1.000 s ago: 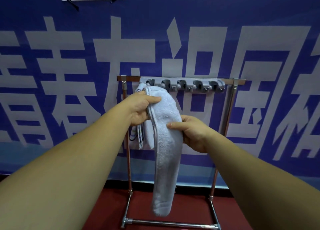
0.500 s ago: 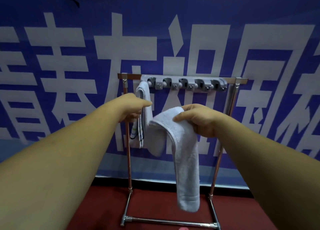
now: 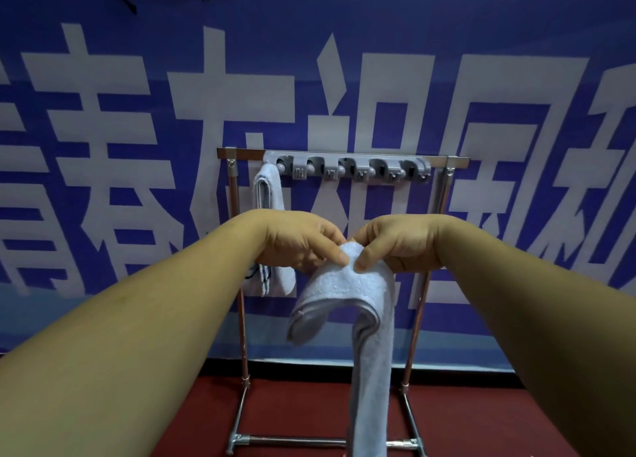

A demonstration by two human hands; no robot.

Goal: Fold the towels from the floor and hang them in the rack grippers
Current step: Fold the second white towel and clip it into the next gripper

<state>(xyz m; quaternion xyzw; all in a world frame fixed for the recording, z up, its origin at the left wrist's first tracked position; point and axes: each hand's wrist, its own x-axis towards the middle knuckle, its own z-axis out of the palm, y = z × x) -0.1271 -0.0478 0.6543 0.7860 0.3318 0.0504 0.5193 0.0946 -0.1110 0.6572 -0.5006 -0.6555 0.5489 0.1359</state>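
Note:
A folded white towel [image 3: 364, 322] hangs down in front of me, its long end reaching toward the floor and a short end drooping to the left. My left hand [image 3: 299, 241] and my right hand [image 3: 395, 243] pinch its top fold side by side, thumbs on the near side. Behind them stands the metal rack [image 3: 237, 284] with a grey strip of several grippers [image 3: 354, 170] along its top bar. A striped white towel [image 3: 266, 195] hangs from the leftmost gripper, partly hidden by my left hand.
A blue banner [image 3: 103, 147] with large white characters covers the wall behind the rack. The floor [image 3: 309, 412] is dark red. The rack's base bar [image 3: 296, 441] runs low across the front.
My left hand has let go of the hanging striped towel and come right to join my right hand on the white towel's top fold. The towel now sits lower and more central.

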